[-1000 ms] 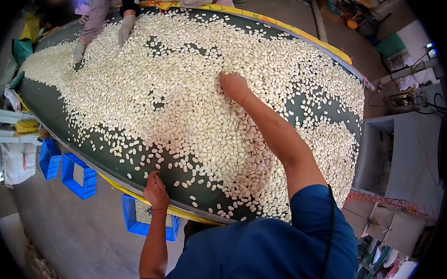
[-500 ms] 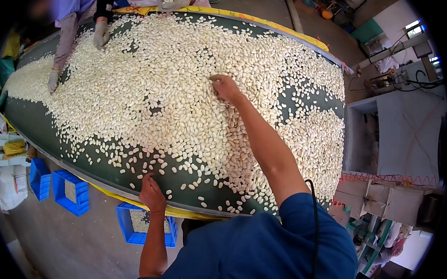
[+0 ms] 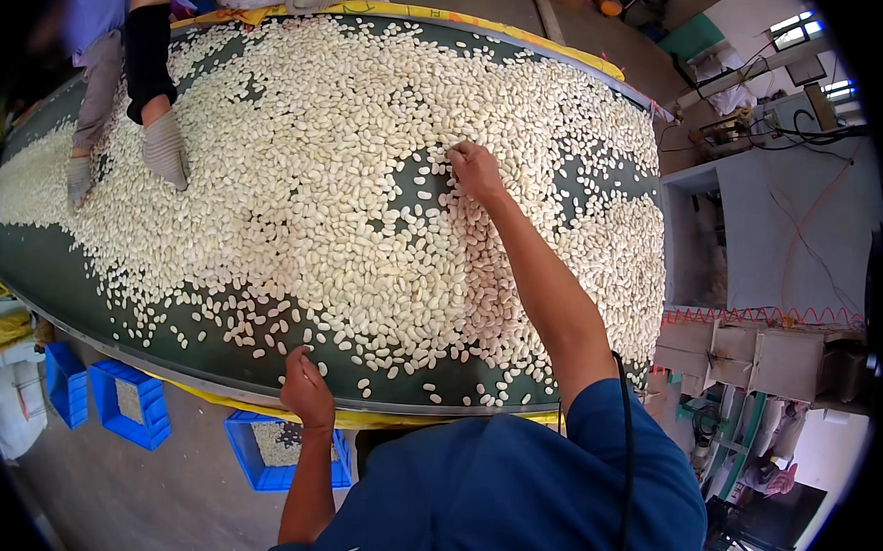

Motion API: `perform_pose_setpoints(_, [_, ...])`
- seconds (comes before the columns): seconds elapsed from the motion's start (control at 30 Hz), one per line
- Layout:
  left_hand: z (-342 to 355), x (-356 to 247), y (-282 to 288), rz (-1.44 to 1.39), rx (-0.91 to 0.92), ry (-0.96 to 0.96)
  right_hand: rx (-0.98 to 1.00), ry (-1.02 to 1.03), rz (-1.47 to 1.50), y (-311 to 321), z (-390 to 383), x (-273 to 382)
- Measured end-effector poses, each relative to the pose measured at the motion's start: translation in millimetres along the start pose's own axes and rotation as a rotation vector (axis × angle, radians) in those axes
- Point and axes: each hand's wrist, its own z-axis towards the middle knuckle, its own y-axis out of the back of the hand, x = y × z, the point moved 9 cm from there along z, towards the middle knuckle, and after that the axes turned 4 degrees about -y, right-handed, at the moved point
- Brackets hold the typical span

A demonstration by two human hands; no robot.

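Large white beans [image 3: 347, 183] lie spread in a thick layer over a dark green belt [image 3: 260, 369]. My right hand [image 3: 476, 171] rests among them near the middle, its fingers curled down onto the beans beside a bare green patch. Whether a bean is caught under those fingertips is hidden. Over the near edge of the belt, my left hand [image 3: 307, 388] is closed, with thumb and fingers drawn together. What it pinches, if anything, cannot be made out. A few loose beans lie close to its fingertips.
At the far left, co-workers' gloved hands [image 3: 165, 152] reach into the beans. Yellow sheeting [image 3: 423, 15] lines the belt's metal-edged rim. Below the near side stand blue crates, one [image 3: 273, 477] with beans in it. A grey machine housing [image 3: 798, 227] rises at the right.
My right hand has moved slightly right, and a bare patch has opened in the beans beside it. The left hand stays at the near edge. A co-worker's gloved hand has come nearer.
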Motion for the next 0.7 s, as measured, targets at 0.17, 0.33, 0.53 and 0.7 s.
perform_pose_setpoints(0.17, [10,6,15,-0.038,-0.046,-0.042,0.026,-0.007,-0.48,-29,23,22])
perform_pose_setpoints(0.33, [19,18,20,-0.079,-0.077,-0.112,-0.007,-0.156,-0.167,-12,19,-14])
perform_pose_setpoints(0.53, [29,25,26,-0.06,-0.003,-0.081,0.079,-0.342,0.614,-8,-18,-42])
perform_pose_setpoints(0.7, [36,38,30,-0.068,0.006,-0.061,0.316,-0.449,1.551,-10,-65,-5])
